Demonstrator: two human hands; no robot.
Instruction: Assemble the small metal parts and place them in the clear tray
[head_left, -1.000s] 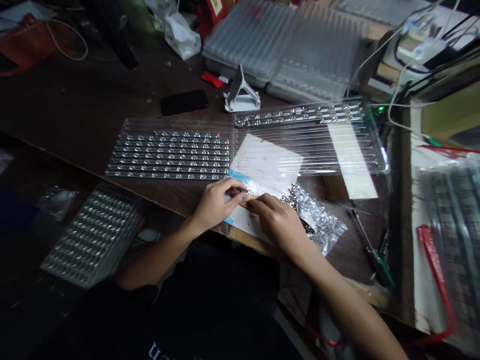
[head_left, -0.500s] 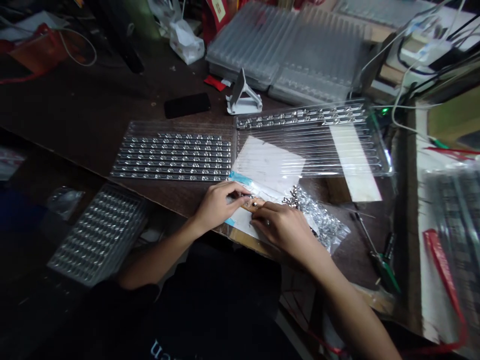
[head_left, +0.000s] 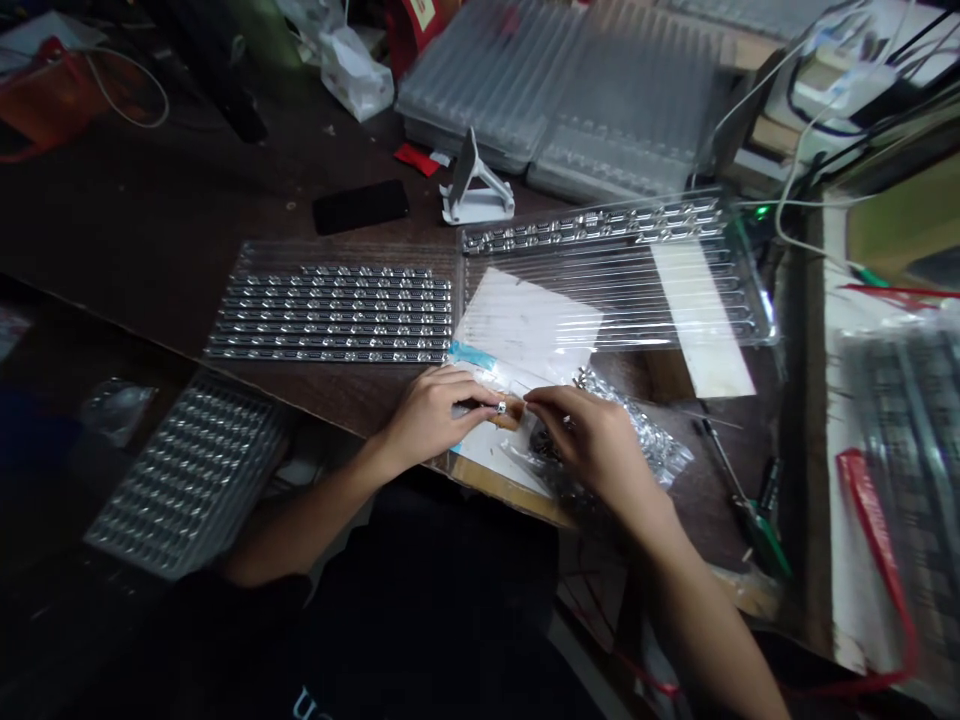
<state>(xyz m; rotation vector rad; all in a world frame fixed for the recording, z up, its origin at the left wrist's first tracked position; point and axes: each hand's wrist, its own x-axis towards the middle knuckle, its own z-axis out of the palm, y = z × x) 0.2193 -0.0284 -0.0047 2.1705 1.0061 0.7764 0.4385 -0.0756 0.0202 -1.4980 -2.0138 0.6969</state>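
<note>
My left hand (head_left: 433, 412) pinches a small metal part (head_left: 500, 407) between thumb and index finger, over a small orange-brown block (head_left: 511, 414) near the table's front edge. Just right of it, my right hand (head_left: 592, 430) has thumb and index finger pressed together; whatever is between them is too small to name. Beneath the hands lies white paper with blue tape (head_left: 472, 354). A clear bag of small metal parts (head_left: 660, 440) lies partly under my right hand. Behind, a clear tray (head_left: 337, 315) holds several rows of metal strips, beside a partly filled tray (head_left: 555, 290).
A black phone (head_left: 361, 207) and a white stand (head_left: 477, 192) are behind the trays. Clear trays (head_left: 487, 85) are stacked at the back. A green-handled tool (head_left: 766, 540) lies at the right. Another filled tray stack (head_left: 180, 475) stands lower left.
My right hand has lifted and shifted right, away from the block, and its thumb and index finger now meet. The small metal part in my left fingertips shows more clearly. The whole view has shifted slightly.
</note>
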